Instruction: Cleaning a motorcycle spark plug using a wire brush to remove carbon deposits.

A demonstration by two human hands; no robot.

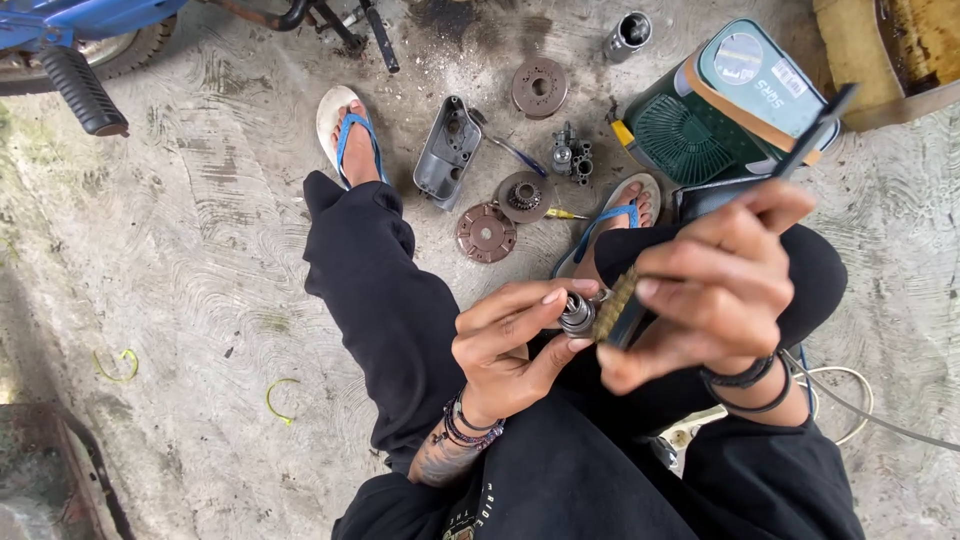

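The left hand pinched a small metal part over the lap. At its three o'clock, touching it, a wire brush was gripped in the right hand. Engine parts lay on the concrete floor at twelve o'clock.

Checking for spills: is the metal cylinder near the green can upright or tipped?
Tipped: the metal cylinder lies on its side, open end showing.

Illumination: soft, even daylight; shadows faint and diffuse. No glare on the concrete floor. Focus sharp at centre. Wide-angle lens curves the frame edges; corners slightly soft and darker.
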